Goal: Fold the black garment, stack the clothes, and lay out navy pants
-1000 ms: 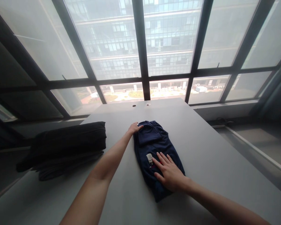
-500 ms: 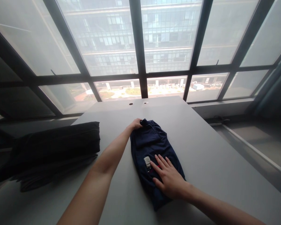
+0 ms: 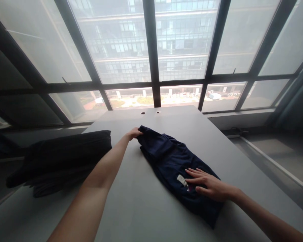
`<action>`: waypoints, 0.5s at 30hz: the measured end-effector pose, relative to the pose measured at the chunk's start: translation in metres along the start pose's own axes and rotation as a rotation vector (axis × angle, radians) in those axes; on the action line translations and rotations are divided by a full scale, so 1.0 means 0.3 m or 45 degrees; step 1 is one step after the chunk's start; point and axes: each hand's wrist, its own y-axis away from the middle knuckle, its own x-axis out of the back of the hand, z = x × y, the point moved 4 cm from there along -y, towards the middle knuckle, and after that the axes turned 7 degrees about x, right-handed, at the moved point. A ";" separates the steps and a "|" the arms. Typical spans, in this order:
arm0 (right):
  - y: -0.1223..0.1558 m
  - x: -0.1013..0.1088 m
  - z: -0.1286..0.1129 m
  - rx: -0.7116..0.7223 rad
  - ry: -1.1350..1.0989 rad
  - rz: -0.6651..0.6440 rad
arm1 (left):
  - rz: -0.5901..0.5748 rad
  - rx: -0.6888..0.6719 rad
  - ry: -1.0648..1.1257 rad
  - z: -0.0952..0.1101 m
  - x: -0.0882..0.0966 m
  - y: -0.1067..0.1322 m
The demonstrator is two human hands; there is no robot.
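Note:
A folded navy blue garment (image 3: 171, 161) lies slantwise on the grey table (image 3: 141, 215), with a small white label (image 3: 181, 180) showing near its close end. My left hand (image 3: 133, 133) is closed on the garment's far corner. My right hand (image 3: 209, 186) lies flat and open on the near part of the garment, fingers stretched out beside the label.
A stack of dark folded clothes (image 3: 63, 158) sits at the table's left edge. Two round cable holes (image 3: 150, 112) mark the far end of the table. Tall windows (image 3: 151, 50) stand behind it, and a floor ledge (image 3: 275, 158) runs along the right.
The garment has turned clockwise, its near end swinging right. My right hand slid right with it, and my left hand shifted left while closing on the far corner.

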 end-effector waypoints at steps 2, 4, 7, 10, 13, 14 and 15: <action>0.045 0.004 0.025 -0.023 -0.023 0.030 | 0.192 0.020 -0.009 -0.034 0.066 -0.009; 0.077 0.002 0.043 -0.049 -0.027 0.078 | 0.402 0.045 -0.036 -0.064 0.129 -0.027; 0.097 -0.001 0.055 -0.059 -0.017 0.139 | 0.664 0.085 -0.084 -0.091 0.201 -0.065; 0.097 0.004 0.052 -0.057 -0.019 0.137 | 0.826 0.114 -0.125 -0.093 0.239 -0.107; 0.109 0.020 0.050 -0.063 -0.052 0.131 | 0.926 0.137 -0.162 -0.089 0.264 -0.140; 0.119 0.027 0.053 -0.071 -0.066 0.137 | 0.950 0.143 -0.172 -0.089 0.273 -0.149; 0.132 0.034 0.059 -0.081 -0.083 0.150 | 0.971 0.149 -0.181 -0.090 0.282 -0.157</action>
